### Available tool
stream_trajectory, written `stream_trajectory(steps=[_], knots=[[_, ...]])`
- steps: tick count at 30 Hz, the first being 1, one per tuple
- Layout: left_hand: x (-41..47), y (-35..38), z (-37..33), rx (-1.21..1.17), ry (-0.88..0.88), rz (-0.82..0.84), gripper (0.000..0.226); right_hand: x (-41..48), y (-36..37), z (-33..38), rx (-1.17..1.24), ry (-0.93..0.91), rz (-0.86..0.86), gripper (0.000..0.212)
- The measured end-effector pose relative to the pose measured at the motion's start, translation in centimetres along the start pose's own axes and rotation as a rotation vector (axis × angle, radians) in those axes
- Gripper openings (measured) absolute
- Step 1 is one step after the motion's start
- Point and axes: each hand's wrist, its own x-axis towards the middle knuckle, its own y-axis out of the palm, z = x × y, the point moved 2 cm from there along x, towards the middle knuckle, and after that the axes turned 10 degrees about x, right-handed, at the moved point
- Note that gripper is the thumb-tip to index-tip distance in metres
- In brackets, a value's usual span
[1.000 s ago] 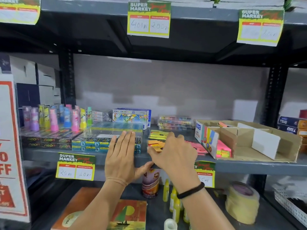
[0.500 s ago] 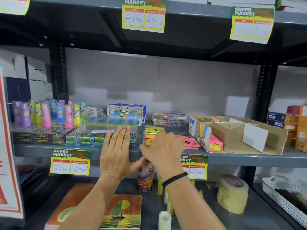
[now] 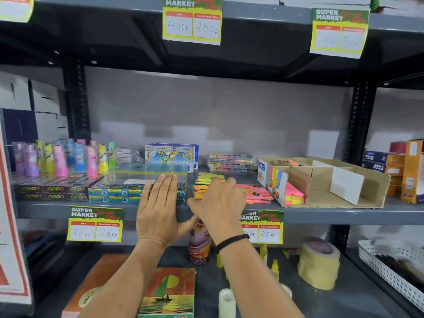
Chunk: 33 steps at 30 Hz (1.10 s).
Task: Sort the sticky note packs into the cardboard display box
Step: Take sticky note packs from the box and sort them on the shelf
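Left hand [image 3: 158, 210] flat, fingers spread; right hand [image 3: 218, 203] curled over orange sticky note pack [image 3: 200, 191], grasp unclear; "DOMS" cardboard display box [image 3: 321, 182] beside

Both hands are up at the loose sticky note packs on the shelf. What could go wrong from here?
1. The pink packs and orange pack lie near the shelf's front edge; a sweep by the right hand could push them off.
2. The cardboard display box sits loose and nearly empty, so pressing packs in may slide it.
3. The left hand rests against the stacked blue boxes and could nudge them.
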Motion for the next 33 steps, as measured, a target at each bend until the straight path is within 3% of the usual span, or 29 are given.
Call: stream_trajectory(steps=[6, 13, 18, 25, 33], knots=[[0.0, -0.1, 0.0, -0.001, 0.000, 0.028, 0.093, -0.2, 0.5, -0.5, 0.146, -0.014, -0.102, 0.056], [-0.1, 0.7, 0.2, 0.025, 0.032, -0.059, 0.094, -1.0, 0.3, -1.1, 0.280, -0.087, -0.224, 0.042], [-0.2, 1.3, 0.2, 0.019, 0.041, -0.137, 0.093, -1.6, 0.6, -1.6, 0.383, -0.174, -0.250, 0.041], [-0.2, 1.5, 0.1, 0.003, 0.038, -0.195, 0.095, -2.6, -1.2, -2.8, 0.649, -0.307, -0.524, 0.035], [-0.4, 1.5, 0.0, 0.017, 0.025, -0.248, 0.094, -2.4, -5.3, -5.4, 0.692, -0.370, -0.696, 0.038]])
